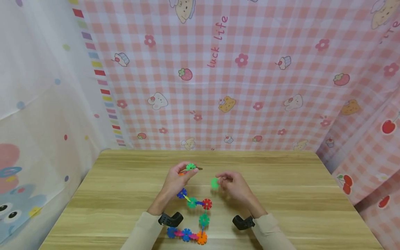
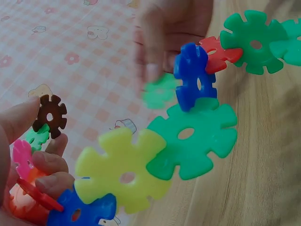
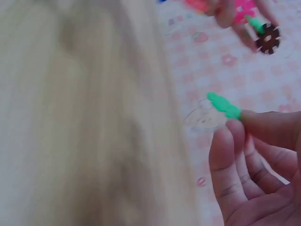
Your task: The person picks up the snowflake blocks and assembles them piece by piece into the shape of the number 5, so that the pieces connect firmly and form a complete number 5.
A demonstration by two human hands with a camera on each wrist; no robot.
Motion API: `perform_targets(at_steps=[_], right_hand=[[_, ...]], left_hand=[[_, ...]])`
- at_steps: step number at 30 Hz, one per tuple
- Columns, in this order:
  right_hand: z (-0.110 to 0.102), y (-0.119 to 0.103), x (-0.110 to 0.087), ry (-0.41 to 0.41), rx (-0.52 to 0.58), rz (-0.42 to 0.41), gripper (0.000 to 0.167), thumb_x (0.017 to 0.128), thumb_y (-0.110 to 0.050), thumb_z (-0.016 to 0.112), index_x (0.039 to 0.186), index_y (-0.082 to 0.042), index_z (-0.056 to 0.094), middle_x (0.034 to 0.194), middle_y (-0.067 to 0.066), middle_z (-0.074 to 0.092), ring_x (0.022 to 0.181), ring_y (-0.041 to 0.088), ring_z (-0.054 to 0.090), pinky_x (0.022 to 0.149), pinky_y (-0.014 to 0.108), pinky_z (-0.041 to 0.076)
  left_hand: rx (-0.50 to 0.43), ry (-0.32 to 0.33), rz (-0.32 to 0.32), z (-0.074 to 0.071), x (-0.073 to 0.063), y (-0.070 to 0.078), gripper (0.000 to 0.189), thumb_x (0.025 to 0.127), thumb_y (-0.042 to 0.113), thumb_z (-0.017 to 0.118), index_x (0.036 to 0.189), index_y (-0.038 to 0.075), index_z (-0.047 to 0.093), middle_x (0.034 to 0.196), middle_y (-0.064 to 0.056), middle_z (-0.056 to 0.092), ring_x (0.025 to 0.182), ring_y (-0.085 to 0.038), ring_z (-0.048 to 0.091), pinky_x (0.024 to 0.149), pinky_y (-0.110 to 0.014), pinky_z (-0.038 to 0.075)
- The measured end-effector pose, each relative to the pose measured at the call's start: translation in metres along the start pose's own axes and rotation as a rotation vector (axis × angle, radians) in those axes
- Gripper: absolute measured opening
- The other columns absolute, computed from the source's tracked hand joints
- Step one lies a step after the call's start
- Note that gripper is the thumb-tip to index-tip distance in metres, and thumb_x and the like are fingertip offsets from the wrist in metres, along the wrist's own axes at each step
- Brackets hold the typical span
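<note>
My left hand [image 1: 175, 177] grips one end of a chain of notched, interlocking plastic discs. At that end, a brown disc [image 2: 57, 112] sticks out past the fingertips, joined to a small green disc [image 2: 36, 137]. Pink and orange-red pieces lie against the fingers. From the hand the chain runs down through a blue disc, a yellow disc [image 2: 113, 162] and a green disc [image 2: 207, 129]. To the right, my right hand [image 1: 235, 185] pinches a loose light-green disc [image 3: 223, 104] between thumb and fingers, apart from the chain. It is blurred in the left wrist view.
The chain continues toward me over the wooden table [image 1: 275, 166], past a red disc [image 1: 207, 201] and a green disc, bending left at an orange disc [image 1: 202, 239] and ending in blue and pink ones. A checked cloth [image 1: 265, 121] hangs behind the table.
</note>
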State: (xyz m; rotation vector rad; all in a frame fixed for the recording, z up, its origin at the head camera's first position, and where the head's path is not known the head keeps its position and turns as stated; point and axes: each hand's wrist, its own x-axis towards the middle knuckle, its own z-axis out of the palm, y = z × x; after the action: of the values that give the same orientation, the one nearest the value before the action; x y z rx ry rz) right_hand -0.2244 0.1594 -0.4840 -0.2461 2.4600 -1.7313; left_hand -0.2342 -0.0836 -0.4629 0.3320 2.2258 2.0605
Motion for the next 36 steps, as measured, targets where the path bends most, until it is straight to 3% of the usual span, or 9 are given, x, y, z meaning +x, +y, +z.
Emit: perform_targets(at_steps=[3,7,16,23,30,36], right_hand=[[-0.001,-0.010,0.000,0.016,0.073,-0.033,0.021,0.097,-0.005,0.061,0.116,0.000,0.068,0.091,0.012,0.066,0.077,0.024,0.065,0.072,0.040,0.058],[0.000,-0.020,0.001,0.031,0.172,-0.042,0.024,0.099,-0.008,0.060,0.120,0.000,0.067,0.097,0.015,0.066,0.083,0.024,0.069,0.081,0.040,0.058],[0.005,-0.031,0.002,0.060,0.303,-0.078,0.024,0.099,0.001,0.056,0.121,0.004,0.064,0.100,0.017,0.059,0.084,0.022,0.070,0.084,0.043,0.058],[0.009,-0.033,0.001,0.059,0.305,-0.125,0.029,0.099,0.005,0.052,0.126,0.004,0.061,0.099,0.018,0.056,0.083,0.022,0.071,0.082,0.037,0.059],[0.010,-0.033,-0.001,0.056,0.296,-0.150,0.030,0.099,0.004,0.052,0.127,0.000,0.063,0.101,0.020,0.055,0.084,0.024,0.071,0.084,0.038,0.058],[0.012,-0.031,-0.002,0.066,0.298,-0.168,0.029,0.100,0.003,0.052,0.127,0.000,0.063,0.101,0.022,0.055,0.084,0.024,0.071,0.086,0.041,0.058]], left_hand=[[0.013,-0.005,0.009,0.002,0.000,0.000,0.034,0.092,0.034,0.071,0.121,0.018,0.066,0.086,-0.004,0.054,0.048,-0.007,0.035,0.044,-0.020,0.032],[0.022,-0.007,0.004,0.004,0.000,0.002,0.034,0.093,0.032,0.071,0.124,0.020,0.065,0.090,-0.004,0.060,0.048,-0.007,0.036,0.044,-0.020,0.032],[0.059,-0.030,-0.004,0.011,-0.003,0.005,0.032,0.096,0.021,0.066,0.129,0.018,0.062,0.101,-0.014,0.065,0.049,-0.009,0.036,0.046,-0.019,0.032],[0.061,-0.063,0.040,0.014,-0.014,0.029,0.035,0.097,0.016,0.065,0.131,0.006,0.060,0.102,-0.012,0.067,0.050,-0.007,0.037,0.047,-0.017,0.032],[0.055,-0.060,0.050,0.015,-0.016,0.031,0.035,0.097,0.014,0.064,0.131,0.004,0.059,0.101,-0.012,0.066,0.051,-0.007,0.036,0.047,-0.017,0.031],[0.057,-0.052,0.047,0.015,-0.015,0.031,0.031,0.097,0.014,0.064,0.128,0.010,0.062,0.100,-0.010,0.066,0.051,-0.007,0.037,0.047,-0.018,0.031]])
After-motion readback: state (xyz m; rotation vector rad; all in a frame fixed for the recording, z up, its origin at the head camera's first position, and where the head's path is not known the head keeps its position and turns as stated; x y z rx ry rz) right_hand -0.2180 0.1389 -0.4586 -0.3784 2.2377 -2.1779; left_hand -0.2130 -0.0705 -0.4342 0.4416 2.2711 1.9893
